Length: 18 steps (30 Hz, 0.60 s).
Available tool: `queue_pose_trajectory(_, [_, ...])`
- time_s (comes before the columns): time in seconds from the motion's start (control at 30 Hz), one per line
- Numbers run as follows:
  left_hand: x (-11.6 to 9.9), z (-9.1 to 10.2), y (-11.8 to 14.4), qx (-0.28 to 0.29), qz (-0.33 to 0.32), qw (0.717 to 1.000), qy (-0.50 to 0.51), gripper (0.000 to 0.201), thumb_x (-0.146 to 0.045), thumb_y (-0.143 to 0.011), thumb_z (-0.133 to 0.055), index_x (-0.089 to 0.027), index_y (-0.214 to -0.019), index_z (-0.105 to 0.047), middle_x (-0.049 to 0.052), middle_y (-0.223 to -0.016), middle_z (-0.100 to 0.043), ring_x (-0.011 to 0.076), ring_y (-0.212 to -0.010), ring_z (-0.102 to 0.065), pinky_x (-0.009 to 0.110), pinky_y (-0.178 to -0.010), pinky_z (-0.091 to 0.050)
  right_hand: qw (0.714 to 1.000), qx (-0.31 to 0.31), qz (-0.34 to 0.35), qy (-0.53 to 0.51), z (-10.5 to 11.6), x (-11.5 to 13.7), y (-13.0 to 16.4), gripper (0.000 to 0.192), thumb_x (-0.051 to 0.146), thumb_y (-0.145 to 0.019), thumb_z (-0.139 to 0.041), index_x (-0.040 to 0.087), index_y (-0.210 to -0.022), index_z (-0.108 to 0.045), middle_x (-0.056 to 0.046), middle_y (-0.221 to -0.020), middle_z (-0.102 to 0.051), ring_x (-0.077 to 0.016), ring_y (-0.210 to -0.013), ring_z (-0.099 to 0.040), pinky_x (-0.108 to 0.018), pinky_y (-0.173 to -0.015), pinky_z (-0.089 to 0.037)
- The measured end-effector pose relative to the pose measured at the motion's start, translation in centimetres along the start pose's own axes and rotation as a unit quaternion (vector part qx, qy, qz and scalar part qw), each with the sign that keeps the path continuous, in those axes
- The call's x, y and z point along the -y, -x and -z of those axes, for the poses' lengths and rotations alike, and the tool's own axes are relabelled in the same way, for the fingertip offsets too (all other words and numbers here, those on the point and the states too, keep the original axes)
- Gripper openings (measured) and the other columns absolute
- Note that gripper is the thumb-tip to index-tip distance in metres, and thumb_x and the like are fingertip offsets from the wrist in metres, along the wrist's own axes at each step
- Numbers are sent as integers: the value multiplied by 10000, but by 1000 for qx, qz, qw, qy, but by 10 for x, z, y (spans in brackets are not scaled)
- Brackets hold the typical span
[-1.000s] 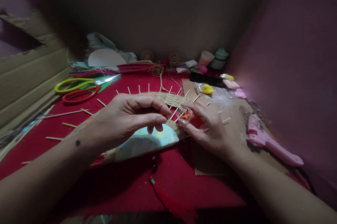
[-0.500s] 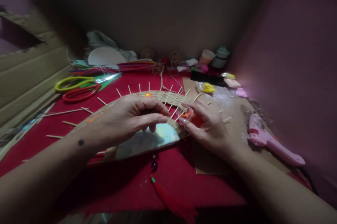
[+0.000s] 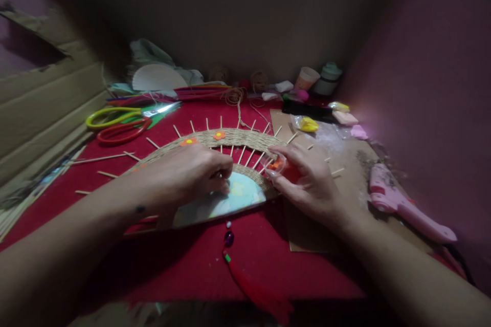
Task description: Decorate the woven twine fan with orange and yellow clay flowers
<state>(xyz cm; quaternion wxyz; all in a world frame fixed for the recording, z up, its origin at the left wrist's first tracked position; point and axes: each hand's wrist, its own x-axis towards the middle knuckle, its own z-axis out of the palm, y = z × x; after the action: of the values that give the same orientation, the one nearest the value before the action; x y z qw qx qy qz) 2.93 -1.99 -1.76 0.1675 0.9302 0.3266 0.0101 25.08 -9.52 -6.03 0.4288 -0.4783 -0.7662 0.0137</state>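
Head: right fingers [image 3: 294, 158] parted around clear cup [image 3: 285, 167]

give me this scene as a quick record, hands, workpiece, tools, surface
left hand: fingers curled, over the fan-shaped woven piece; whether it grips anything cannot be told
right hand: holding a small clear cup with orange pieces inside
workpiece: woven band on thin sticks, light blue centre panel
decoration: orange flowers with yellow centres on the band
tassel: red, in front of the workpiece
tools: scissors at left; pink glue gun at right
surface: red, with cardboard at right
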Motion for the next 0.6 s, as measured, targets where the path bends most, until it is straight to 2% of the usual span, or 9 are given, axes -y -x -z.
queue_pose_trajectory(0.07, [0,-1,0,33,16,999,-15,79,-251,-770,-604,-213,-701,-602,-26,-623,-580,116,-565,-481,236,-525,-292,1000,1,4,-1,0,0,0,292,127,-779,-582,145,-1070,-581,-44,-837,-619,-164,-786,-594,-309,-686,-500])
queue_pose_trajectory(0.2, [7,-4,-1,38,-4,999,-8,31,-235,-765,-597,-230,-751,-624,-26,-687,-619,127,-618,-524,241,-562,-314,1000,-2,10,4,-1,0,-1,287,117,-778,-585,128,-1065,-586,-51,-841,-616,-160,-791,-593,-304,-694,-503])
queue_pose_trajectory(0.43, [4,2,0,71,4,997,2,113,-182,-757,-589,-233,-833,-654,-16,-726,-636,131,-640,-533,243,-570,-332,1000,3,13,1,-2,-2,0,294,113,-775,-585,105,-1069,-593,-68,-842,-618,-170,-804,-594,-315,-704,-502])
queue_pose_trajectory(0.53, [4,2,1,66,-7,998,-2,106,-163,-753,-593,-226,-811,-655,-18,-689,-620,123,-609,-517,238,-552,-330,1000,2,17,-5,-3,-3,0,301,112,-773,-586,112,-1074,-593,-61,-826,-612,-171,-792,-592,-322,-702,-499])
queue_pose_trajectory(0.6, [5,1,1,21,-31,999,13,82,-162,-740,-619,-221,-779,-661,-27,-644,-606,109,-566,-502,228,-527,-323,1000,2,12,-13,-3,-3,0,307,109,-774,-583,114,-1081,-590,-62,-833,-610,-172,-798,-591,-323,-704,-497])
